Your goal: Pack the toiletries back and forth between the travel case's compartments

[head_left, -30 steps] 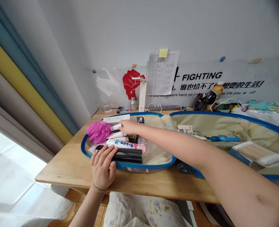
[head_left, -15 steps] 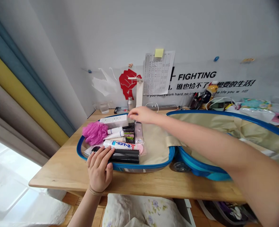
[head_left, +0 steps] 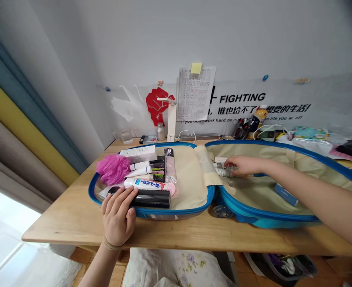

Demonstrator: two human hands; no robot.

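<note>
A blue-rimmed case [head_left: 204, 207] lies unzipped and spread on the desk, its two halves side by side. My left hand [head_left: 118, 217] rests over the left half's near rim, fingers stretched across a black cylinder [head_left: 153, 198]. Behind that cylinder are a toothpaste tube [head_left: 147, 184], white tubes [head_left: 138, 170], a pink bath puff [head_left: 113, 168], a white box [head_left: 138, 152] and a flat pink package [head_left: 170, 167]. Inside the right half, my right hand [head_left: 238, 165] has its fingers closed at a small clear bottle [head_left: 222, 172]; they partly hide it. A blue box [head_left: 286, 194] lies nearer the front there.
A white lamp [head_left: 171, 121] and a silver bottle [head_left: 160, 131] stand behind the case. At the back right are a drink bottle [head_left: 259, 117], cables and plastic packages [head_left: 309, 137]. The wooden desk's [head_left: 182, 233] front edge is close. An open bin [head_left: 289, 265] sits below.
My right hand has moved from above the white box in the left half over to the right half, among the small bottles. My left hand keeps its place on the case. The view has shifted slightly.
</note>
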